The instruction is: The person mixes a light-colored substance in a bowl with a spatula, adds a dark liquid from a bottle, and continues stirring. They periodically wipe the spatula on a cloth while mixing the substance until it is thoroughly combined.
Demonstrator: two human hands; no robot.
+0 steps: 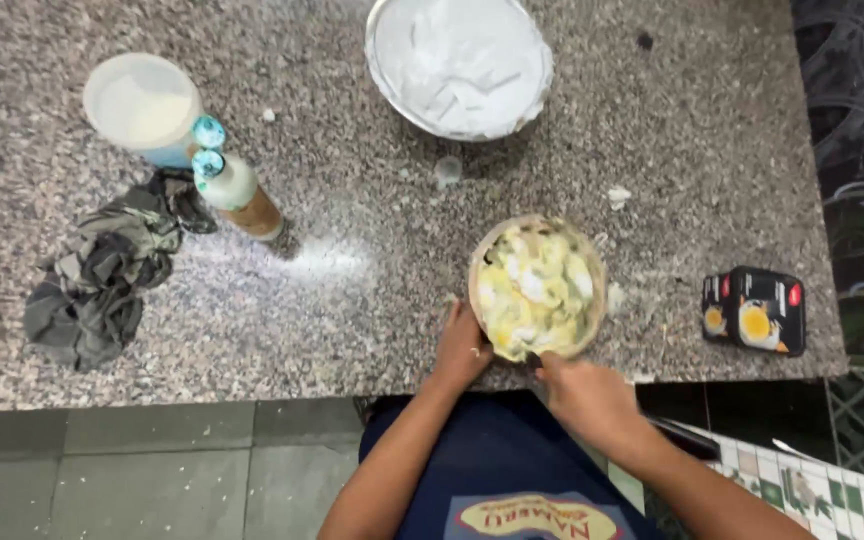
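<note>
- nearest the camera was the person's dark blue shirt (497,450), with both bare forearms reaching out from it to the near edge of the speckled granite counter (352,290).
- the right hand (582,392) was at the near rim of a round bowl (537,288) holding a yellow and white mixture; its fingers were curled in at the rim, but whether they pinched anything i cannot tell.
- the left hand (462,345) lay against the bowl's near left side, fingers pressed together on its wall.
- the bowl stood on the counter close to the near edge, right of centre.
- far beyond it sat a wide metal bowl (460,65) of white powder.
- at the far left stood a white lidded tub (142,105), with a teal-capped bottle (235,192) just beside it.
- a crumpled grey cloth (102,270) lay near the left edge.
- a small black packet (755,310) with egg pictures lay right of the bowl, apart from it.
</note>
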